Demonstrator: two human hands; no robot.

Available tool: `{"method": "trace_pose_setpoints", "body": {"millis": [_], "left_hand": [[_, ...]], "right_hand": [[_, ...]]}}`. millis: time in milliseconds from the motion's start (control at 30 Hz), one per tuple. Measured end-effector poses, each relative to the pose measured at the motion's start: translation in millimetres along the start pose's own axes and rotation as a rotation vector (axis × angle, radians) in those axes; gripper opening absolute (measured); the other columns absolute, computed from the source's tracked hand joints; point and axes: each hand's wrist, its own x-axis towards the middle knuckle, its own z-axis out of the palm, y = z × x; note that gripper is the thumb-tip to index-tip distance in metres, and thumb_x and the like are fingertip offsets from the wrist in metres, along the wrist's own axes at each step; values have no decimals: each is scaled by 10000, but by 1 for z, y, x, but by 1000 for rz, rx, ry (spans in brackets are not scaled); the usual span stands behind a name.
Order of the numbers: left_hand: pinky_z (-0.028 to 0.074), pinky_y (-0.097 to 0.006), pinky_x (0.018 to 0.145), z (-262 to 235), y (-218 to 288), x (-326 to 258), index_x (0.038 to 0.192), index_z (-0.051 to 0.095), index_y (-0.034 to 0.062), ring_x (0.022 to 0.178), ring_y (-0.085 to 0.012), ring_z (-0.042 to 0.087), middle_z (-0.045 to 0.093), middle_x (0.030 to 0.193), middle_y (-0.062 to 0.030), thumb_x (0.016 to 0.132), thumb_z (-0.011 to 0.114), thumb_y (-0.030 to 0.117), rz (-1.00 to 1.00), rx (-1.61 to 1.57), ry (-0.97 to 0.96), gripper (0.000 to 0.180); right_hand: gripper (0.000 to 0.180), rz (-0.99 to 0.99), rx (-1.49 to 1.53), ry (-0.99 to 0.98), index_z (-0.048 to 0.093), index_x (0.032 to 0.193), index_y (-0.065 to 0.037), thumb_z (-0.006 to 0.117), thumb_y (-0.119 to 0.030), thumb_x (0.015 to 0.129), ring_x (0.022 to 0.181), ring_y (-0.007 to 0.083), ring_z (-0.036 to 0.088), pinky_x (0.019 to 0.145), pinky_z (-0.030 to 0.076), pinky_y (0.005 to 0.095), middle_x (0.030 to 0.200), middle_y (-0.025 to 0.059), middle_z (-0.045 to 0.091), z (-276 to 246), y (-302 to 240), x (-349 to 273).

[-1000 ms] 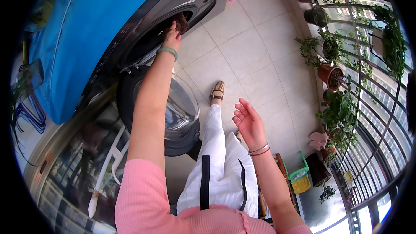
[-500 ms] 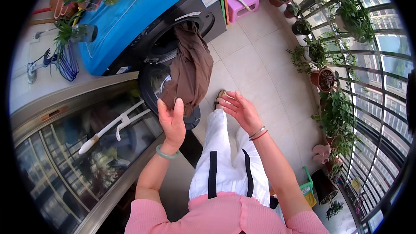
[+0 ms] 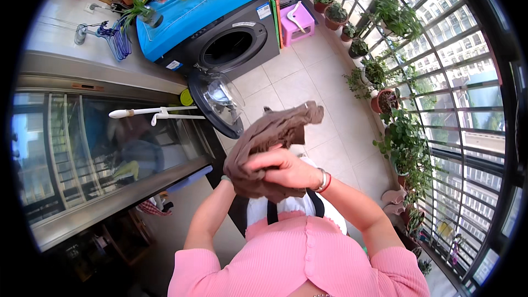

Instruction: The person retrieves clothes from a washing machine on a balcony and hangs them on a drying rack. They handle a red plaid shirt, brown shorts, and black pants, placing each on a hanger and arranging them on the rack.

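A crumpled brown piece of fabric (image 3: 267,137), perhaps a garment, is bunched up in front of my body. My right hand (image 3: 283,168) has its fingers closed on the cloth, the thumb side toward the left. The left forearm (image 3: 212,206) reaches up to the lower left edge of the cloth, where the fabric covers my left hand and its fingers. Beyond the cloth stands a dark front-loading washing machine (image 3: 242,63) with a blue cover (image 3: 181,25). Its round door (image 3: 217,104) hangs open toward me, and the dark drum (image 3: 226,48) shows no fabric in its opening.
White poles (image 3: 157,113) stick out from the window side at left, close to the washer door. Blue hangers (image 3: 115,38) hang on the wall. A pink stool (image 3: 297,22) stands right of the washer on the tiled floor (image 3: 316,88). Potted plants (image 3: 410,143) line the barred window.
The brown fabric has come fully out of the washer and is now gathered close to my body. My right hand, open before, has closed on it; my left hand is now hidden behind it.
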Motion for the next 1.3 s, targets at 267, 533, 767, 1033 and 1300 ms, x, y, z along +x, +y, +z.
{"method": "trace_pose_setpoints", "body": {"millis": [267,533,767,1033,1300], "left_hand": [[343,-352,1083,26,-31,-14,1349,410,24,1238,-237,490,463,1360,-180,909,640,261,169,952,-694,550],[357,-338,1066,90,-23,-105,1430,330,4,1239,-199,472,465,1383,-103,805,584,2,-197,603,-645,675],[354,-313,1059,41,52,-149,1399,416,8,1222,-195,494,533,1337,-106,865,657,162,-37,1454,-670,606],[465,-311,889,5,68,-179,1259,555,98,1063,-155,571,572,1242,-35,819,719,91,826,1400,-605,469],[463,-348,852,-11,39,-190,1110,608,119,986,-276,569,586,1053,-74,676,790,72,1407,1545,-599,473]], "right_hand": [[368,385,9,287,641,1168,-1,585,-283,939,1049,167,608,977,434,296,1111,78,679,18,9,-131],[365,-20,777,1074,510,1306,-54,443,-236,997,1135,244,576,955,485,392,1264,86,588,-4,73,-195],[445,-373,444,910,469,1345,-15,486,-59,902,1189,191,541,1023,427,334,1294,94,567,47,16,-128],[517,-219,-554,856,634,1177,-38,410,101,733,813,121,497,735,395,219,893,43,516,188,26,-71],[391,-368,42,983,617,1148,71,390,81,830,1021,145,547,922,415,250,1058,69,568,254,34,-110]]}}
